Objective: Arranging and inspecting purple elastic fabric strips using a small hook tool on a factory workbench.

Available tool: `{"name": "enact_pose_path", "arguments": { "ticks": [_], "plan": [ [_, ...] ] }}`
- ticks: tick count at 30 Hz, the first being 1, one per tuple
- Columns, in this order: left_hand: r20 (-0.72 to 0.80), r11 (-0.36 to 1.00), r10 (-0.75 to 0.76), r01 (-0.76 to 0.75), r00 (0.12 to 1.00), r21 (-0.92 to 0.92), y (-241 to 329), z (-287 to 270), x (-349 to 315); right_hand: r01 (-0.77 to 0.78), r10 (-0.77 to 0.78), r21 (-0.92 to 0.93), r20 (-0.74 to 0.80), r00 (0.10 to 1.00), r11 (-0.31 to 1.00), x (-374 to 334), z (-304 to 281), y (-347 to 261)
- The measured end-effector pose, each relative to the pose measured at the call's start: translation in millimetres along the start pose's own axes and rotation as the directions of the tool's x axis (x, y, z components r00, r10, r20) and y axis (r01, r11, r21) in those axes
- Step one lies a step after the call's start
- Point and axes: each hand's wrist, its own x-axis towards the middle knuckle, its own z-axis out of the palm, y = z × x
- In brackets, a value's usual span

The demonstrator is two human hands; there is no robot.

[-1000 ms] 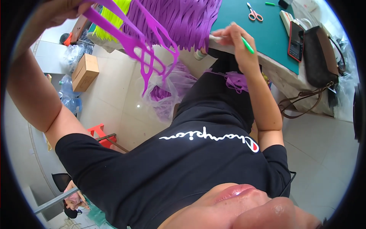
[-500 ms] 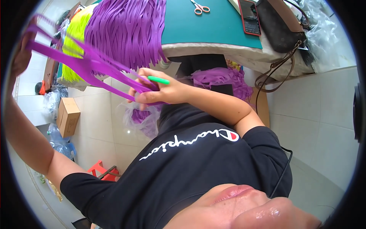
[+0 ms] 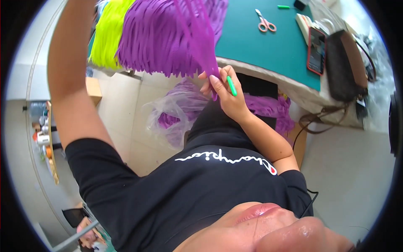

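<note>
My right hand is closed around the lower ends of a bundle of long purple rubbery straps, just off the table's near edge. The straps stretch upward out of the top of the view, blurred by motion. A slim green pen-shaped tool is tucked in the same hand, its tip hidden. My left arm reaches up past the top edge, so my left hand is out of sight. Behind the held straps, a thick row of purple straps hangs over the table edge, beside a row of yellow-green straps.
On the green tabletop lie pink-handled scissors and another green stick. A red-cased phone and brown handbag are at the right. Plastic bags with purple pieces sit below the table.
My left hand has gone up out of view. My right hand has shifted right, still gripping the straps, which now run upward instead of leftward. The whole view has turned.
</note>
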Motion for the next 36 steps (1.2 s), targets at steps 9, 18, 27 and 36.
{"name": "enact_pose_path", "arguments": {
  "ticks": [9, 18, 27, 36],
  "plan": [
    [-0.003, 0.511, 0.216, -0.110, 0.976, 0.853, -62, -4, 124, -0.033, 0.033, 0.003, -0.051, 0.998, 0.999, 74, 75, 13],
    [0.026, 0.537, 0.065, -0.057, 0.998, 0.842, -151, 61, 205, -0.110, 0.098, -0.150, -0.087, 0.991, 0.982, 110, 100, 41],
    [0.311, 0.718, -0.496, 0.182, 0.811, 0.671, -90, 91, 205, -0.104, 0.297, -0.390, 0.475, 0.828, 0.915, 65, 89, 10],
    [-0.013, 0.831, 0.351, -0.305, 0.936, 0.465, -109, 21, 7, -0.200, 0.396, -0.434, 0.428, 0.812, 0.879, 8, 3, -61]
  ]
}}
